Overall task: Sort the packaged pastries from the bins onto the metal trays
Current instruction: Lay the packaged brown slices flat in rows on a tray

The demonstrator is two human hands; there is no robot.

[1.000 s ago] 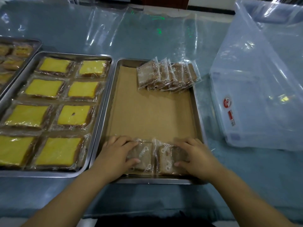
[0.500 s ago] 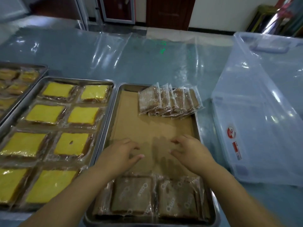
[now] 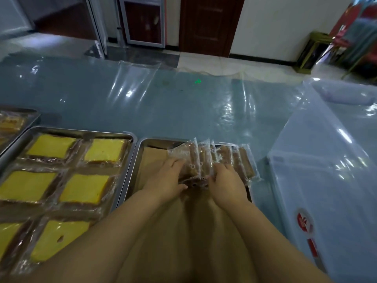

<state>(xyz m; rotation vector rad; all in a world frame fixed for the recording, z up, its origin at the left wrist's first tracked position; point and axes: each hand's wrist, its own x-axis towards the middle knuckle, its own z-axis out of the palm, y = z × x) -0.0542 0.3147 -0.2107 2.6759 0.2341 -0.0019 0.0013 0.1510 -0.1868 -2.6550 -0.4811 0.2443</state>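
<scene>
Centrally, at the paper-lined metal tray's (image 3: 136, 160) far end, the left hand (image 3: 165, 178) and right hand (image 3: 226, 180) grip the leaning row of brown pastries in clear wrappers (image 3: 204, 158), fingers curled over the packets, left thumb underneath.

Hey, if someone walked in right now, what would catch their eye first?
The left hand and right hand grip a leaning row of brown packaged pastries at the far end of the paper-lined metal tray. Left of it, bright yellow packaged cakes fill a second tray; a big clear plastic bin stands on the right.
</scene>
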